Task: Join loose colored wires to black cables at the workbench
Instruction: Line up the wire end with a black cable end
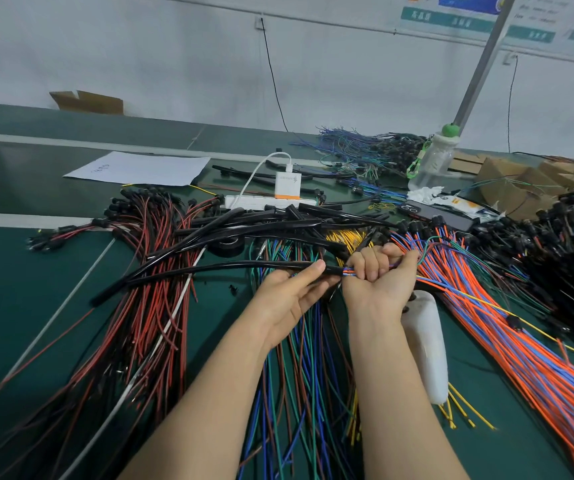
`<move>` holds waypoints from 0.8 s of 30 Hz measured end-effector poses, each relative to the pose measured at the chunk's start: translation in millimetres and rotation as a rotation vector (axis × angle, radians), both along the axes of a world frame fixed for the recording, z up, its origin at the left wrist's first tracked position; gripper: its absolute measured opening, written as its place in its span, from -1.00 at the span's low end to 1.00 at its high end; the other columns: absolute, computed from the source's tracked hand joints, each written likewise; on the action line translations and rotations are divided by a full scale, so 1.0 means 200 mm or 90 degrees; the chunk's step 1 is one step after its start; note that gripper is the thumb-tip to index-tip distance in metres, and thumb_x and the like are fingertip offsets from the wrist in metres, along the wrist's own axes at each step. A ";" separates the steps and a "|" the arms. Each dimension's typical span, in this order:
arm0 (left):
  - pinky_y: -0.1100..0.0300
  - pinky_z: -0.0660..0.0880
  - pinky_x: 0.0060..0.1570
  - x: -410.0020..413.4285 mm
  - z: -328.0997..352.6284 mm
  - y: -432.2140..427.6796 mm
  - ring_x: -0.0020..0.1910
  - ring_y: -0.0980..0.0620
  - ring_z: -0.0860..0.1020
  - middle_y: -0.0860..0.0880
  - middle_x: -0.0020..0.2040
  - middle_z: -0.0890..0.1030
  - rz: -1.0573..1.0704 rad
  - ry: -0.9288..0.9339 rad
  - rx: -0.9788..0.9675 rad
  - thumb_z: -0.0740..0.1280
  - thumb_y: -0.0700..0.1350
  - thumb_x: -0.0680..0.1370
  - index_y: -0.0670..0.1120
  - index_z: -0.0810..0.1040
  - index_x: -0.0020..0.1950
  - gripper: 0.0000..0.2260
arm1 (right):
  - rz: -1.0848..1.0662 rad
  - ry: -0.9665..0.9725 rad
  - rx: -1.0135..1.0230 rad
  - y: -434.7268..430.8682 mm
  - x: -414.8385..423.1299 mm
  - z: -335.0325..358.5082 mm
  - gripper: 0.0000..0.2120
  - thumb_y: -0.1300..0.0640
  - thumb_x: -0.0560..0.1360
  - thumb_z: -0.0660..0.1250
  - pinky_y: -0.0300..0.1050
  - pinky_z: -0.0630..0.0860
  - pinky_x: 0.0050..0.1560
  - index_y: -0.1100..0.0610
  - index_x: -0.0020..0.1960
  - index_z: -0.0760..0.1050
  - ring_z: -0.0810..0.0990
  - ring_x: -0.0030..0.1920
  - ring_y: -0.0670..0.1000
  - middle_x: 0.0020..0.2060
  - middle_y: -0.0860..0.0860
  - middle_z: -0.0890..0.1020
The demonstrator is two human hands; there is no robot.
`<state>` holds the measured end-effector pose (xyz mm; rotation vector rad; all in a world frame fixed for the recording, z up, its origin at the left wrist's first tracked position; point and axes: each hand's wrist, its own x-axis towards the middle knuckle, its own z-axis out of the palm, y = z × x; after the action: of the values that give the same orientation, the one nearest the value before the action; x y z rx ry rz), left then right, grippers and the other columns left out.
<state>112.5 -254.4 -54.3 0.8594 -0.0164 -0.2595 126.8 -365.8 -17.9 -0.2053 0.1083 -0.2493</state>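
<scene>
Black cable [209, 268] is pinched near its end by the left hand [289, 296], just left of the bottle [424, 341], and held level so that the wires [347, 270], clenched in the right hand [379, 271] beyond the bottle, seemingly can be fed straight into it.

The green workbench [19, 289] carries heaps of coloured wires [521, 341] and black cables [244, 223]. A paper sheet [140, 168] and a power strip [254, 201] lie toward its far edge.

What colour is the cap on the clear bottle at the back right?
Green; the cap shows best in the head view.
</scene>
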 end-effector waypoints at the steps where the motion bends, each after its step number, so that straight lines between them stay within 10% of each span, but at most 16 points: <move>1: 0.41 0.56 -0.26 0.00 0.00 0.00 -0.15 0.06 0.68 -0.15 -0.12 0.69 -0.003 0.006 -0.011 0.33 -0.23 0.53 -0.29 0.58 -0.01 -0.87 | -0.002 0.002 0.000 0.00 0.00 0.00 -0.51 -0.11 0.65 0.02 -0.30 0.03 -0.68 0.13 -0.37 0.27 0.08 -0.68 -0.12 -0.65 -0.07 0.14; 18: 0.39 0.55 -0.24 0.01 0.00 -0.01 -0.12 0.06 0.67 -0.14 -0.08 0.67 0.032 0.004 -0.065 0.32 -0.24 0.52 -0.37 0.50 0.17 -0.72 | 0.000 -0.009 -0.040 0.01 0.00 -0.01 -0.49 -0.14 0.65 0.00 -0.30 0.02 -0.64 0.13 -0.36 0.26 0.07 -0.67 -0.11 -0.66 -0.07 0.14; 24: 0.35 0.56 -0.22 0.02 -0.01 -0.01 -0.13 0.08 0.66 -0.12 -0.12 0.68 0.073 -0.015 -0.063 0.31 -0.27 0.53 -0.24 0.59 -0.10 -0.92 | -0.008 -0.016 -0.046 0.02 0.00 -0.01 -0.46 -0.14 0.65 -0.02 -0.32 0.02 -0.64 0.14 -0.39 0.29 0.08 -0.67 -0.11 -0.65 -0.07 0.13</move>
<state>115.7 -256.4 -55.6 0.7615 -0.0017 -0.1405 127.5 -361.7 -19.3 -0.2740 0.0762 -0.2689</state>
